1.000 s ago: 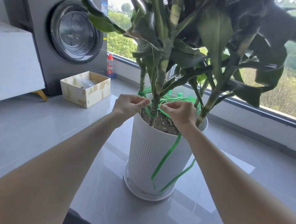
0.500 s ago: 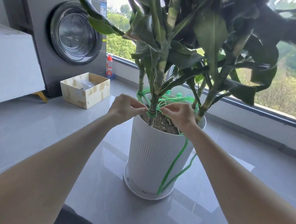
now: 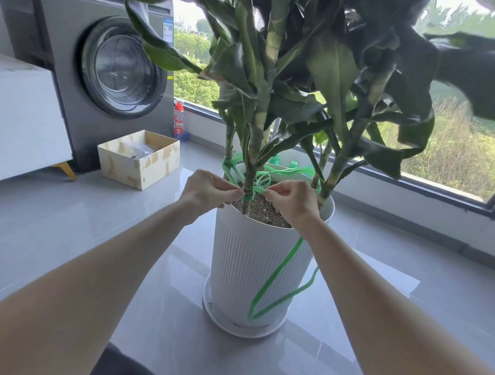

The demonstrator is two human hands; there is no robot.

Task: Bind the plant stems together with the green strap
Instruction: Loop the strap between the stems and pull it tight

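Note:
A tall leafy plant with several striped stems [image 3: 255, 143] grows from a white ribbed pot [image 3: 247, 264] on the grey floor. A green strap [image 3: 275, 275] loops around the stems just above the soil and its loose end hangs down the pot's right side. My left hand [image 3: 207, 188] pinches the strap left of the front stem. Right of that same stem, my right hand [image 3: 289, 200] pinches the strap too. Both hands sit at the pot's rim, close to a green wrap on the stem.
A dark washing machine [image 3: 99, 49] stands at the back left, a white cabinet [image 3: 9, 119] at the far left. An open cardboard box [image 3: 139, 158] lies on the floor beside them. A red-capped bottle [image 3: 179, 122] stands by the window sill. A white saucer [image 3: 220, 318] sits under the pot.
Both hands have drawn closer together on either side of the front stem, tightening the strap around it. The hanging loop of strap has swung slightly to the right on the pot.

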